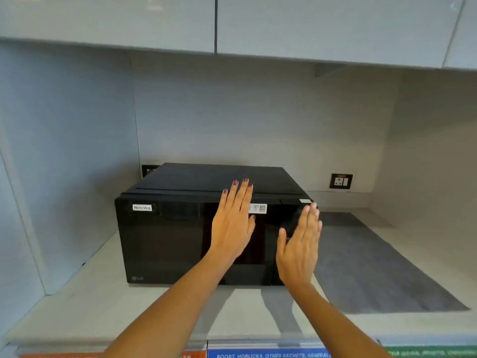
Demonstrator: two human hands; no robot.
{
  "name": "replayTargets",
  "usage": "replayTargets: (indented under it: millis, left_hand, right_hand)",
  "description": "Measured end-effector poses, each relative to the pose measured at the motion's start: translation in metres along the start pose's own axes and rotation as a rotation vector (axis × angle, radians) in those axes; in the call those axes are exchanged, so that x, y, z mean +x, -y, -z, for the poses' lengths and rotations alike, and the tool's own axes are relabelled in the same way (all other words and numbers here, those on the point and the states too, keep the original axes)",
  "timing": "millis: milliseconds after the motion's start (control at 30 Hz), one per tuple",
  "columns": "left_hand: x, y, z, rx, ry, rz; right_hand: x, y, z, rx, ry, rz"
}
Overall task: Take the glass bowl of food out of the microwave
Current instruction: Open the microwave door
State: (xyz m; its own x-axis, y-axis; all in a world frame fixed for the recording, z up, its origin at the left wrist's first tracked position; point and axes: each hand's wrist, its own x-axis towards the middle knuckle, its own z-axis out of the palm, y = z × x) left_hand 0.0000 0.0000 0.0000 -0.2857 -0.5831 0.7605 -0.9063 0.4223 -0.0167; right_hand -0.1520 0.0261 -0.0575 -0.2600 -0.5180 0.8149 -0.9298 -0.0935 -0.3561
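Nearest to me, along the bottom edge, ran a strip of drawer labels [268,354], orange at 7 o'clock, blue at 6 and green at 5, with only bits of the blue text readable. Just above that was the pale countertop [85,301], and both my forearms reached up across it from the bottom.

My left hand [233,223] was flat, fingers straight and close together, held in front of the microwave door near its top edge, holding nothing. My right hand [299,250] was at about 4 o'clock from it, also flat with fingers extended and a bit blurred, empty too, in front of the control side of the microwave. Couldn't tell if either palm actually touched the door.

The black microwave [165,244] sat dead center with its door closed, a "Non-Veg" sticker [142,207] at its 10 o'clock corner. The glass was too dark for me to see the bowl.

A grey mat [374,267] lay at 3 o'clock, a wall socket [341,181] behind it, and cabinets [309,24] at 12.
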Motion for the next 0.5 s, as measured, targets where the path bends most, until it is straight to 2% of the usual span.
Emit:
replayTargets:
  millis: [100, 333, 500]
  left_hand:
    - [-0.004, -0.008, -0.008, -0.007, 0.050, 0.035]
    - [-0.006, -0.009, -0.022, -0.033, 0.140, 0.141]
    - [-0.006, -0.009, -0.025, -0.027, 0.121, 0.139]
  right_hand:
    - [-0.024, -0.017, -0.005, 0.050, 0.065, -0.197]
    - [-0.080, -0.056, -0.025, 0.299, 0.281, -0.477]
    - [-0.092, -0.069, -0.040, 0.448, 0.390, -0.672]
